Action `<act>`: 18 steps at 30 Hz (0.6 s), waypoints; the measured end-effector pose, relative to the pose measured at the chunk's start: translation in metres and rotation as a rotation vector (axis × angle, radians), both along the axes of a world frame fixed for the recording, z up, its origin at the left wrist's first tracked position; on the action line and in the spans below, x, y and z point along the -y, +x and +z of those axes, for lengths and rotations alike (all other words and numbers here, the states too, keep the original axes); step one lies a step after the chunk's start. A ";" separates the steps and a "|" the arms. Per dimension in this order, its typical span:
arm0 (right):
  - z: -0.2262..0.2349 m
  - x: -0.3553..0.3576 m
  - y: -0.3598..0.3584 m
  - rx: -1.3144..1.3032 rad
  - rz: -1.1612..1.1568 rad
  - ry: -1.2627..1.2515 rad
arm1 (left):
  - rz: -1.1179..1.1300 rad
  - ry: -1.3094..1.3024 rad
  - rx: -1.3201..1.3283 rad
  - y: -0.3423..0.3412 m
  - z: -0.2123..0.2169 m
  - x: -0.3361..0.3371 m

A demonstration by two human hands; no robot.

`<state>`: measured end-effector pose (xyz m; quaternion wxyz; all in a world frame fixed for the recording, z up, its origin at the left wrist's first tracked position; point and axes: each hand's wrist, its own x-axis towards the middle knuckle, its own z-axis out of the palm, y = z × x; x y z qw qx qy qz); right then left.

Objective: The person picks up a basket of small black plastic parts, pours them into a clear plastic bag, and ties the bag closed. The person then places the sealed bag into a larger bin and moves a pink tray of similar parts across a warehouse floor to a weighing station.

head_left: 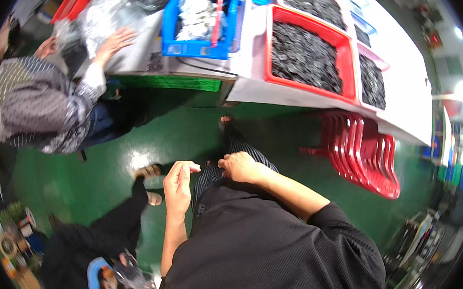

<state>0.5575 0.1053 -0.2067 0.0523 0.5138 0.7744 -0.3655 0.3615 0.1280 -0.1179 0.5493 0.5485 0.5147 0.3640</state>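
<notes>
My left hand is raised in front of my body, its thumb and fingers brought together in a pinch. Anything between those fingertips is too small to make out. My right hand is curled closed just beside it, over my striped trousers. Its palm faces away, so whatever it may hold is hidden. The two hands are apart. Both are nearest to my own clothes, a black ribbed shirt and the trousers, and neither touches the table.
Ahead is a white table bearing red trays of black discs and a blue bin. Stacked red chairs stand at right. A co-worker in a patterned head covering works at left; another person in black is behind.
</notes>
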 end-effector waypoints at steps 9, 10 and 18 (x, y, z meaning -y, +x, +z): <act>0.025 0.018 0.114 0.128 -0.390 0.051 | -0.218 0.097 -0.128 0.070 0.014 -0.012; 0.022 0.019 0.131 0.137 -0.418 0.035 | -0.208 0.073 -0.125 0.080 0.015 -0.016; 0.026 -0.021 0.284 0.031 -0.524 0.129 | -0.192 -0.050 -0.201 0.195 0.003 -0.067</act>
